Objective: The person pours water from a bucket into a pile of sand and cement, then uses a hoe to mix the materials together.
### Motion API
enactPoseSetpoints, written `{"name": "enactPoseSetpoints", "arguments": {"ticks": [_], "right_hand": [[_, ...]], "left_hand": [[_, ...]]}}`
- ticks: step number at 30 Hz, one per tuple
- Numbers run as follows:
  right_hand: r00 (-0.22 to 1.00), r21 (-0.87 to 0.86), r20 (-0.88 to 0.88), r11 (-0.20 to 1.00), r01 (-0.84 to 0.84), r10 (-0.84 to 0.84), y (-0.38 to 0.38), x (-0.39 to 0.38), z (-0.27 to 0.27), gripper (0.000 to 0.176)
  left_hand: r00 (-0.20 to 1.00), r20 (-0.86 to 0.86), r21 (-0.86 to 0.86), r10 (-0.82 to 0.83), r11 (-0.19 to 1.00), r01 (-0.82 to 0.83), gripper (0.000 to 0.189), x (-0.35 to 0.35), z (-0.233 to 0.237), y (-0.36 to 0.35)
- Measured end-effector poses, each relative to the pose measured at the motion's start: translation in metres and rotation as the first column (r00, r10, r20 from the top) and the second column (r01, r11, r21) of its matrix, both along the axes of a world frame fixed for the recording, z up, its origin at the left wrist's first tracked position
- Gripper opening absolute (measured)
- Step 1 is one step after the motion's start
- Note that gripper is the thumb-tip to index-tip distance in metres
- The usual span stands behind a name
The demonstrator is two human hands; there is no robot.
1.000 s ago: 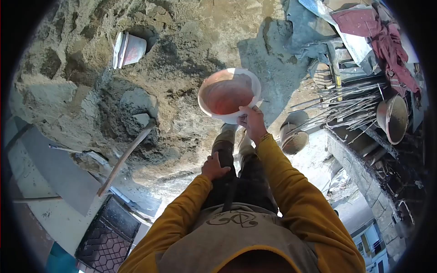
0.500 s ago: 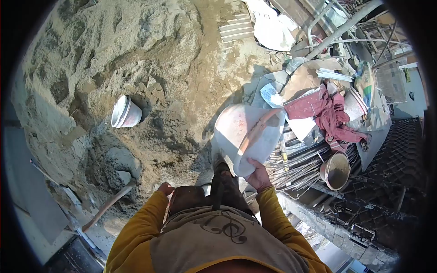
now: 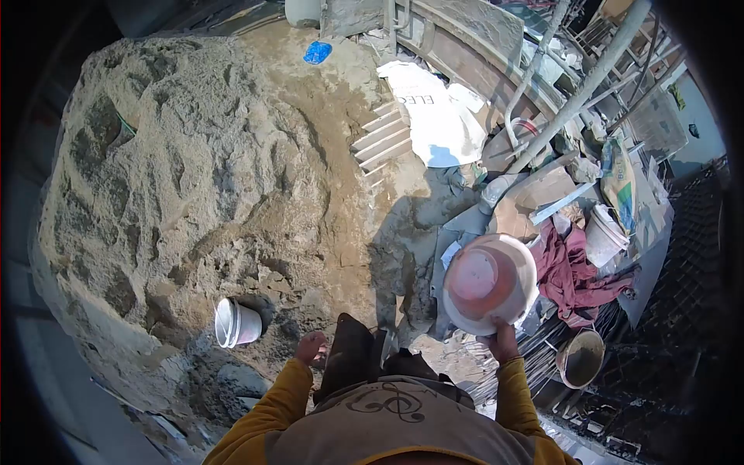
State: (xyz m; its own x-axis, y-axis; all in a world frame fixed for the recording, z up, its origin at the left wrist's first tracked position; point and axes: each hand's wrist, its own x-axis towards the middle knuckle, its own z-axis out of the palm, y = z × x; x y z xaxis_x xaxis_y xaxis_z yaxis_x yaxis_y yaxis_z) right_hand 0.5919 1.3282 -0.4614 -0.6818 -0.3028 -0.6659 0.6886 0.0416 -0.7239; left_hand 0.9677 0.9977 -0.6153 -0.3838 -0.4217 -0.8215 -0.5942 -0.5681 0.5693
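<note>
We're standing at the foot of the sand pile (image 3: 186, 170), our landmark. A white sheet (image 3: 434, 116) is lying off the pile's right edge, with a red cloth (image 3: 573, 271) further right in the clutter. Our right hand (image 3: 502, 341) is clamping the rim of the basin (image 3: 490, 283), holding it raised to the right of the pile and clear of the ground. A small white bucket (image 3: 236, 323) is lying on its side at the pile's base. Our left hand (image 3: 312, 347) is hanging empty beside that base, well apart from the right. We can't tell whether it's curled or loose. Judgement: the basin is lifted and looks unloaded, so filling and set-down aren't done yet.
</note>
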Motion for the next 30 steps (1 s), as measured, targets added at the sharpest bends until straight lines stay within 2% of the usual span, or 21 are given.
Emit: {"name": "enactPoseSetpoints", "arguments": {"ticks": [3,4,5,6,7,8,9,10,12,13,14,15,16,17,19,22,24,27,28,29,30], "right_hand": [[0.995,0.053,0.045,0.994,-0.092,0.09,-0.041,-0.044,0.004,0.035],[0.991,0.051,0.069,0.991,-0.121,0.118,-0.052,-0.056,-0.003,0.035],[0.985,0.051,0.095,0.987,-0.15,0.145,-0.072,-0.065,-0.005,0.035],[0.983,0.075,0.135,0.988,-0.133,0.122,-0.089,-0.07,-0.006,0.032],[0.981,0.088,0.157,0.988,-0.128,0.113,-0.099,-0.069,-0.011,0.032],[0.981,0.104,0.173,0.989,-0.105,0.086,-0.113,-0.078,-0.018,0.03],[0.978,0.138,0.197,0.986,-0.091,0.062,-0.122,-0.083,-0.017,0.028],[0.989,0.011,0.148,1.0,-0.029,0.027,-0.137,-0.081,-0.014,0.025],[0.992,0.013,0.126,1.0,-0.009,0.007,-0.173,-0.084,0.005,0.025],[0.995,0.001,0.1,1.0,0.029,-0.029,-0.188,-0.089,0.012,0.025],[0.993,-0.052,0.115,0.999,-0.001,0.007,-0.198,-0.099,0.016,0.025],[0.994,-0.051,0.109,0.999,0.007,-0.001,-0.214,-0.11,0.022,0.025],[0.993,-0.006,0.11,0.999,0.034,-0.033,-0.229,-0.119,0.028,0.025],[0.991,0.041,0.119,0.997,0.06,-0.065,-0.244,-0.128,0.032,0.026],[0.994,0.055,0.075,0.996,0.073,-0.077,-0.28,-0.148,0.041,0.029],[0.996,-0.001,0.063,0.998,0.07,-0.07,-0.322,-0.188,0.033,0.033],[0.991,-0.089,-0.01,0.988,0.129,-0.13,-0.355,-0.22,0.011,0.034],[0.993,-0.057,0.075,0.994,0.094,-0.089,-0.413,-0.268,0.003,0.039],[0.992,-0.002,-0.041,0.992,-0.124,0.124,-0.425,-0.287,-0.008,0.04],[0.999,-0.061,0.037,0.998,-0.018,0.021,-0.444,-0.308,-0.018,0.04],[0.995,-0.022,0.017,0.995,-0.094,0.095,-0.46,-0.326,-0.018,0.04]], "left_hand": [[0.994,0.08,0.039,-0.073,0.997,0.071,0.013,0.012,-0.028,-0.035],[0.947,-0.022,-0.123,-0.32,0.941,0.315,0.014,0.042,-0.093,-0.054],[0.849,-0.077,-0.33,-0.523,0.817,0.473,0.015,0.042,-0.094,-0.074],[0.85,-0.073,-0.33,-0.522,0.817,0.473,0.015,0.041,-0.1,-0.092],[0.974,-0.063,0.103,-0.217,0.969,0.222,0.013,0.054,-0.099,-0.099],[0.994,0.075,0.482,0.077,0.87,-0.104,0.011,0.044,-0.083,-0.118],[0.978,-0.12,0.233,-0.171,0.953,0.195,0.012,0.068,-0.144,-0.135],[0.895,-0.189,-0.113,-0.403,0.915,0.388,0.013,0.062,-0.144,-0.155],[0.586,0.278,-0.385,-0.761,0.47,0.794,0.012,0.047,-0.157,-0.207],[0.903,0.095,-0.1,-0.42,0.898,0.428,0.011,0.02,-0.132,-0.227],[0.983,0.077,0.132,0.167,0.976,-0.176,0.016,-0.021,-0.084,-0.248],[0.967,-0.13,0.35,0.221,0.923,-0.164,0.016,-0.034,-0.077,-0.28],[0.969,-0.009,0.098,0.249,0.964,-0.247,0.016,-0.068,-0.046,-0.292],[0.96,0.079,-0.042,0.269,0.963,-0.267,0.018,-0.104,-0.011,-0.308],[0.978,-0.036,-0.046,0.206,0.977,-0.208,0.018,-0.115,-0.059,-0.349],[0.965,-0.161,0.18,0.207,0.968,-0.177,0.018,-0.167,-0.068,-0.402],[0.996,0.042,-0.12,-0.074,0.99,0.078,0.022,-0.21,-0.053,-0.42],[0.985,0.012,-0.25,-0.172,0.953,0.17,0.027,-0.252,-0.064,-0.449],[0.969,0.09,-0.286,-0.231,0.926,0.248,0.028,-0.26,-0.064,-0.46],[0.973,0.059,-0.322,-0.223,0.918,0.23,0.023,-0.271,-0.06,-0.469],[0.976,0.035,-0.354,-0.215,0.911,0.213,0.019,-0.268,-0.05,-0.47]]}}
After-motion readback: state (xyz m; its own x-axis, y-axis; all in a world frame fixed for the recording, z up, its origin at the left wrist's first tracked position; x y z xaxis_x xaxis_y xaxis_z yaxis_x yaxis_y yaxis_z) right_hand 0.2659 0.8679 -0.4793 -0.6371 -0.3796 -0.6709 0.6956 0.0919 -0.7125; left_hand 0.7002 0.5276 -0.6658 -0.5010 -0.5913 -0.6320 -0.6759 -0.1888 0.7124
